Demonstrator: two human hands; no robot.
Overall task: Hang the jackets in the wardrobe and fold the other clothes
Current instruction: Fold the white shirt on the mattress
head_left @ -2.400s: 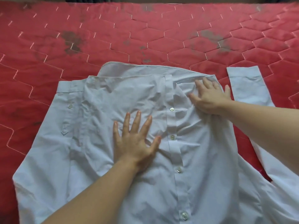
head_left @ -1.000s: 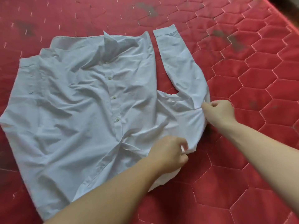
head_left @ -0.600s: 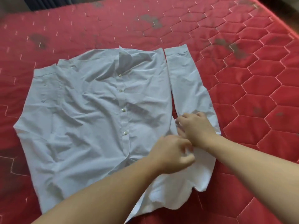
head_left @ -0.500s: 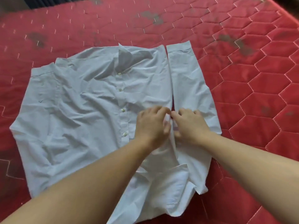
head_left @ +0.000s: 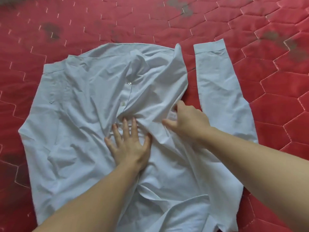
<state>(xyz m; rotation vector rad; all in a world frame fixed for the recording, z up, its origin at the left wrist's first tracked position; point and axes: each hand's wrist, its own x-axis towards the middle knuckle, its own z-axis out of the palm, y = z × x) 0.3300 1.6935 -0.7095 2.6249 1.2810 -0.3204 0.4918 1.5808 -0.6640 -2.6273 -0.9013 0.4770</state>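
A pale blue shirt is spread button-side up on the red bed. It is pressed flat in the middle by the left hand, fingers straight. Its side edge is pinched by the right hand. The cloth looks thin, light and floppy, so it is best held at seams and edges.

Pale blue shirt on red quilt, left hand flat, right hand pinching fabric
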